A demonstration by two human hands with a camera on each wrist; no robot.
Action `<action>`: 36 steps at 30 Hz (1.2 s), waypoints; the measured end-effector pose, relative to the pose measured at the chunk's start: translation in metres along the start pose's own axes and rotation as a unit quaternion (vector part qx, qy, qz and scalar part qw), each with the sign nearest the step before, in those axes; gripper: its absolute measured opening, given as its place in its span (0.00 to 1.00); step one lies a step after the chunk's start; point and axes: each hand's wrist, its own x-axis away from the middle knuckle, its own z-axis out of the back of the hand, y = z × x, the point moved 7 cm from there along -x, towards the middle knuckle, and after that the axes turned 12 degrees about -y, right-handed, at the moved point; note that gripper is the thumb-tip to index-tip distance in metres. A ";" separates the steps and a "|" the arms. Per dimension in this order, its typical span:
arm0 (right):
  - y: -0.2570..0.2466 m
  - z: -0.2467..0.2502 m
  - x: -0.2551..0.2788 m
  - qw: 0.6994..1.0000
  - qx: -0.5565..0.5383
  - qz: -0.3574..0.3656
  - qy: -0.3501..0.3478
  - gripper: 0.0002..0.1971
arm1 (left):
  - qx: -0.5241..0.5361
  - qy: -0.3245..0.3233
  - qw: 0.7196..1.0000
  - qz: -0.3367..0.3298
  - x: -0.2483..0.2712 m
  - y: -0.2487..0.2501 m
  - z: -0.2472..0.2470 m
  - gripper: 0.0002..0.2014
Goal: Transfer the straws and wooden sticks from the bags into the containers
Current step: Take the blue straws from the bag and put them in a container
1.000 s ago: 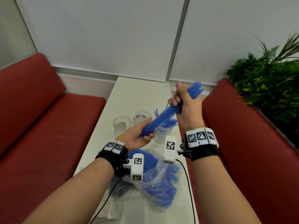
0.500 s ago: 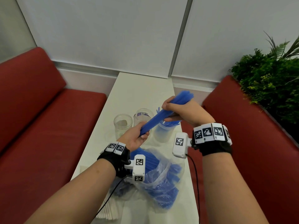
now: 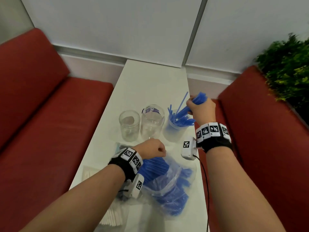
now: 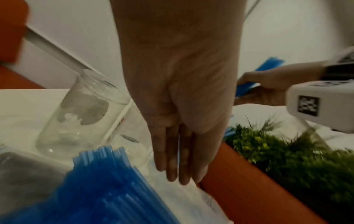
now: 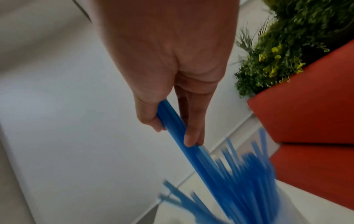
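My right hand [image 3: 194,106] grips a bundle of blue straws [image 3: 199,98] near its top end. The bundle's lower ends stand in a frosted plastic cup [image 3: 173,133] with several other straws. In the right wrist view, thumb and fingers [image 5: 189,141] curl round the bundle [image 5: 203,160]. My left hand [image 3: 154,148] hovers over a clear bag of blue straws [image 3: 165,183] and holds nothing. Its fingers [image 4: 182,166] point straight down beside the bagged straws [image 4: 107,181].
Two clear glass jars [image 3: 129,126] [image 3: 152,123] stand left of the cup. A pack of pale sticks [image 3: 112,216] lies at the table's near left edge. Red benches [image 3: 50,131] flank the narrow white table [image 3: 150,84]. A green plant [image 3: 287,72] is at right.
My left hand let go of the straw bundle and dropped to the bag. My right hand carried the bundle down and right, setting its lower ends in the frosted cup.
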 end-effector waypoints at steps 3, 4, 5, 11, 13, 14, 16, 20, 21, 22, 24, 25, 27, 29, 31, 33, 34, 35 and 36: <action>0.021 -0.025 -0.007 0.998 0.044 -0.020 -0.027 0.07 | -0.133 -0.084 0.987 0.012 -0.009 -0.001 -0.021 0.14; 0.026 -0.031 -0.007 0.998 0.054 -0.019 -0.032 0.08 | -0.167 -0.108 0.980 0.022 -0.012 -0.003 -0.028 0.18; 0.029 -0.035 -0.008 0.998 0.056 -0.015 -0.030 0.08 | -0.203 -0.128 0.970 0.031 -0.014 -0.005 -0.034 0.21; 0.020 -0.041 0.005 0.988 0.022 0.141 0.056 0.25 | -0.389 -0.110 0.913 0.048 -0.021 -0.005 -0.053 0.27; 0.018 -0.048 0.011 0.979 0.058 0.187 0.062 0.19 | -0.441 -0.098 0.890 0.055 -0.023 -0.001 -0.055 0.19; 0.020 -0.053 0.011 0.976 0.101 0.189 0.047 0.15 | -0.458 -0.097 0.882 0.060 -0.024 0.000 -0.056 0.16; 0.036 -0.069 0.007 0.964 0.234 0.127 -0.015 0.17 | -0.475 -0.100 0.871 0.076 -0.024 0.003 -0.056 0.14; 0.048 -0.070 0.010 0.955 0.285 0.069 -0.041 0.32 | -0.459 -0.091 0.877 0.110 -0.020 0.003 -0.048 0.11; 0.046 -0.070 0.011 0.953 0.291 0.076 -0.045 0.34 | -0.455 -0.089 0.878 0.119 -0.018 0.003 -0.046 0.11; 0.046 -0.072 0.012 0.948 0.304 0.068 -0.071 0.35 | -0.453 -0.087 0.878 0.125 -0.017 0.004 -0.044 0.11; 0.048 -0.075 0.017 0.943 0.308 0.042 -0.120 0.36 | -0.450 -0.085 0.879 0.135 -0.012 0.004 -0.042 0.10; 0.044 -0.073 0.021 0.950 0.289 0.055 -0.108 0.35 | -0.452 -0.084 0.877 0.142 -0.010 0.004 -0.040 0.10; 0.026 -0.058 0.038 0.966 0.225 0.127 -0.008 0.31 | -0.447 -0.074 0.877 0.162 -0.005 0.006 -0.033 0.10; 0.013 -0.045 0.064 0.968 0.138 0.193 0.075 0.25 | -0.441 -0.071 0.875 0.186 0.004 0.012 -0.025 0.10; 0.015 -0.057 0.082 0.978 0.065 0.200 0.012 0.24 | -0.429 -0.083 0.874 0.213 0.013 0.015 -0.015 0.10; 0.026 -0.089 0.102 0.975 0.042 0.127 -0.178 0.28 | -0.421 -0.086 0.876 0.220 0.022 0.024 -0.004 0.10; 0.036 -0.106 0.113 0.957 0.060 0.085 -0.271 0.31 | -0.421 -0.091 0.877 0.211 0.024 0.028 0.000 0.10; 0.048 -0.121 0.124 0.934 0.093 0.040 -0.343 0.34 | -0.420 -0.093 0.880 0.203 0.028 0.034 0.005 0.10; 0.055 -0.132 0.137 0.912 0.122 0.009 -0.391 0.38 | -0.433 -0.077 0.877 0.194 0.033 0.040 0.012 0.11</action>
